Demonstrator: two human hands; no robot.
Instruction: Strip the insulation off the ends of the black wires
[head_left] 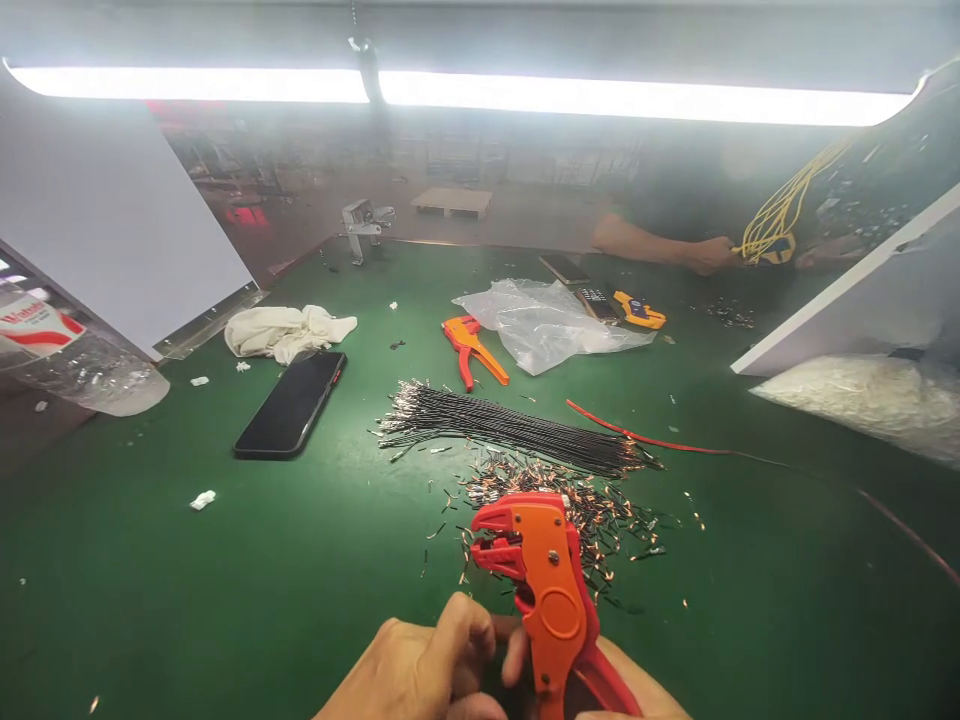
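An orange and red wire stripper (553, 590) stands upright in my right hand (637, 685), its red jaws apart and facing left. The stripper hides most of that hand. To its left, my left hand (420, 662) is closed with the fingers curled inward; whatever it holds is hidden. Just beyond the tool lies a heap of short black wire offcuts with bare copper ends (615, 525). Behind the heap, a bundle of black wires (502, 420) stretches across the green table, with pale ends at the left and copper ends at the right.
A second wire stripper (472, 350) lies beside a clear plastic bag (551, 325). Left are a phone (291, 405), a white glove (285, 332) and a plastic bottle (75, 350). A red wire (637, 435) runs right. Across the table, another person's hand (709, 256) is near yellow wires (776, 215).
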